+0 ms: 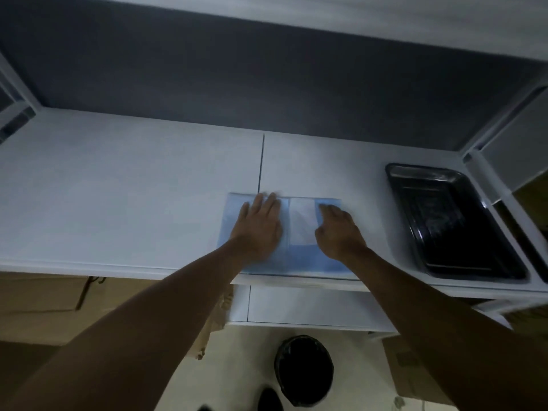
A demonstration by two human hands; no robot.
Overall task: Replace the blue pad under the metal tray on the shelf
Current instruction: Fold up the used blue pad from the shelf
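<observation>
Your left hand (258, 225) presses flat w/ straight fingers to pin the blue pad (299, 256) on the shelf (118, 179), right hand (338, 232) curls to pinch its fold open, metal tray (453, 221) parked aside to clear room.

The pad (299, 256) lies at the shelf's (118, 179) front edge; the tray (453, 221) sits apart to its right.

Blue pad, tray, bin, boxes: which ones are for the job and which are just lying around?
For the job: blue pad, metal tray, shelf, both hands pressing on the pad.
Just lying about: black bin, cardboard boxes.
</observation>
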